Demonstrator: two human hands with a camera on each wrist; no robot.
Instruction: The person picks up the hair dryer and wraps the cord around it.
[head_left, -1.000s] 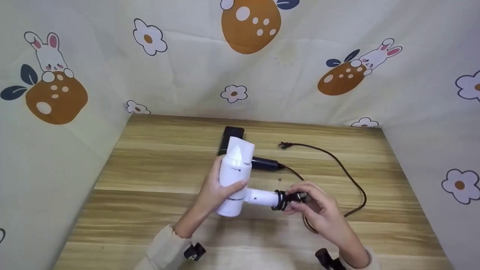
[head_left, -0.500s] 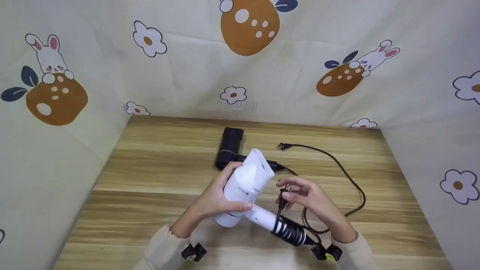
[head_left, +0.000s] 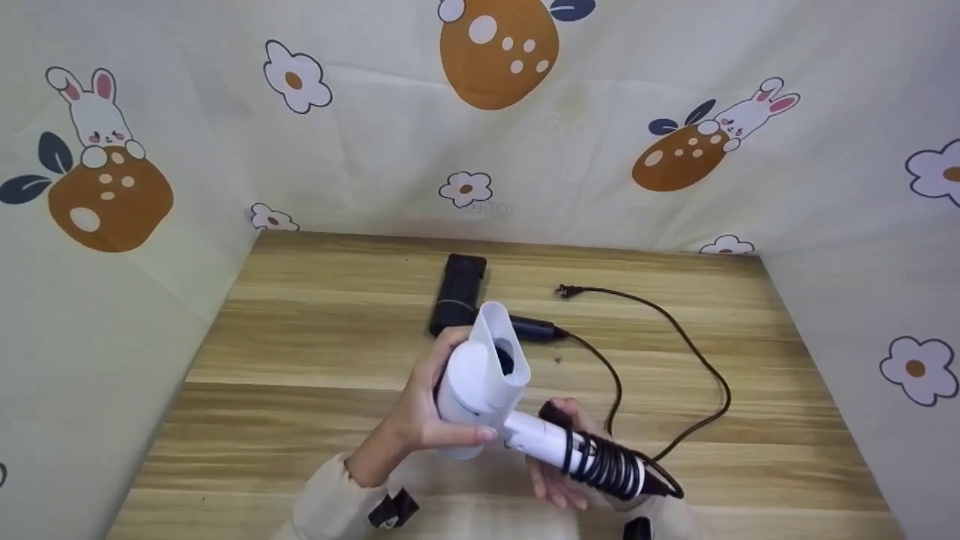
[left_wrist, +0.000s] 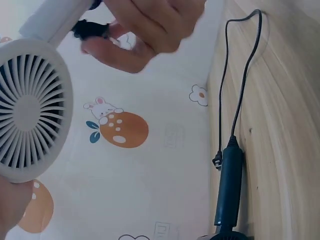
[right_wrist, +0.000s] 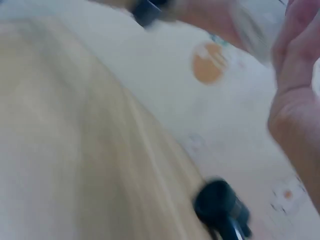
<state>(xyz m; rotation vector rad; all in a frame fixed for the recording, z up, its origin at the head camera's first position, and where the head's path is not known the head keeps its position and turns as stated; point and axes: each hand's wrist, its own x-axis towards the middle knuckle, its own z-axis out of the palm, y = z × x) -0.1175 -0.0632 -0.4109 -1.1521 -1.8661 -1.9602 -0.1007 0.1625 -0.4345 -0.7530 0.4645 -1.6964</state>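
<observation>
In the head view my left hand [head_left: 424,412] grips the barrel of a white hair dryer [head_left: 469,386], fingers behind it and thumb across the front. Its flat nozzle [head_left: 506,345] tilts up toward the camera. A black cord [head_left: 611,465] is wound in several turns round the handle, which points down to the right. Partly hidden behind that handle, my right hand [head_left: 551,484] pinches the cord's black plug [left_wrist: 90,30], as the left wrist view shows. The dryer's round intake grille [left_wrist: 27,112] faces the left wrist camera. The right wrist view is blurred.
A black hair dryer [head_left: 457,292] lies on the wooden table [head_left: 300,337] behind the white one. Its cord [head_left: 709,352] loops out to the right, ending in a plug [head_left: 568,291] toward the back. Patterned cloth [head_left: 375,135] encloses the table's back and sides.
The white dryer has turned so its nozzle opening faces the camera, and its handle has swung down to the right. My right hand has moved from the handle's end to behind the handle.
</observation>
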